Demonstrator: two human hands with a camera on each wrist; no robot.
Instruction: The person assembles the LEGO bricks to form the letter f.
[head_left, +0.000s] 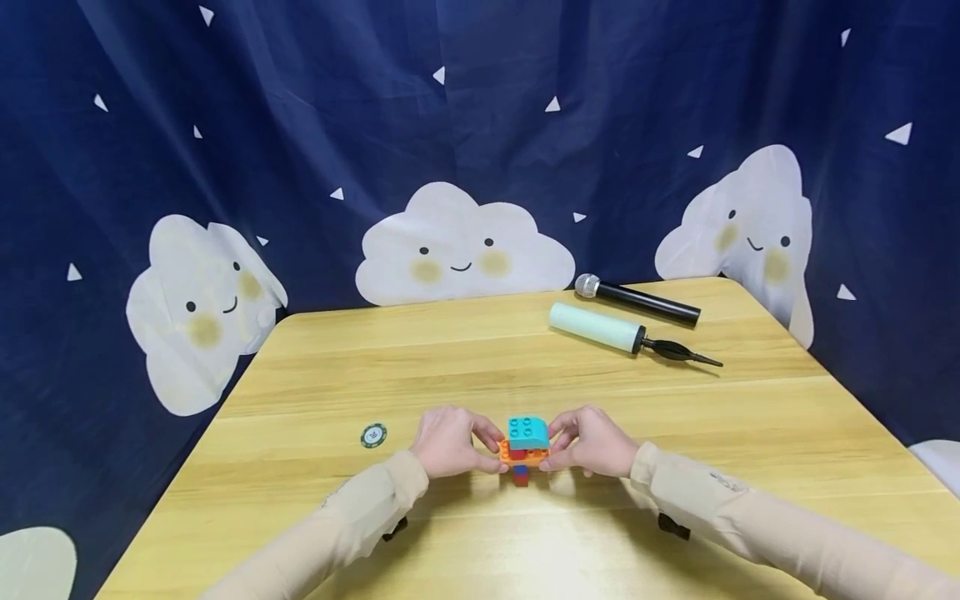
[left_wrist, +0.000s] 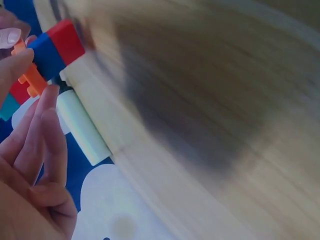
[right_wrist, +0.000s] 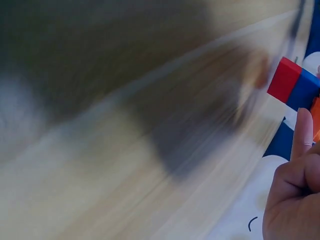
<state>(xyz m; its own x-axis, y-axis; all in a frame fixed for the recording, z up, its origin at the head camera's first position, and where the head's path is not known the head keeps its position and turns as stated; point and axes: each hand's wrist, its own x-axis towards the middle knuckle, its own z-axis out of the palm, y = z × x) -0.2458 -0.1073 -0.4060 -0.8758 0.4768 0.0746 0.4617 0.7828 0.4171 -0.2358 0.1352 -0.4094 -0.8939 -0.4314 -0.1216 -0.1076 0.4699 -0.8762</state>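
A small stack of toy building blocks is held between the two hands in the head view. On top sits a teal rounded brick (head_left: 528, 432), above a red brick (head_left: 517, 455) and an orange plate (left_wrist: 35, 79). Below the plate come a blue brick (left_wrist: 49, 56) and another red brick (left_wrist: 68, 41). My left hand (head_left: 452, 442) pinches the plate's left end between thumb and fingers. At its other end, my right hand (head_left: 597, 443) pinches with thumb and fingers. In the wrist views the stack appears raised off the table; part of it lies outside the right wrist frame.
A wooden table (head_left: 300, 375) lies under the hands. Toward its back right are a black microphone (head_left: 645, 302) with a silver head and a pale green hand pump (head_left: 596, 327) with a black nozzle. A round chip (head_left: 373, 435) lies left of the left hand.
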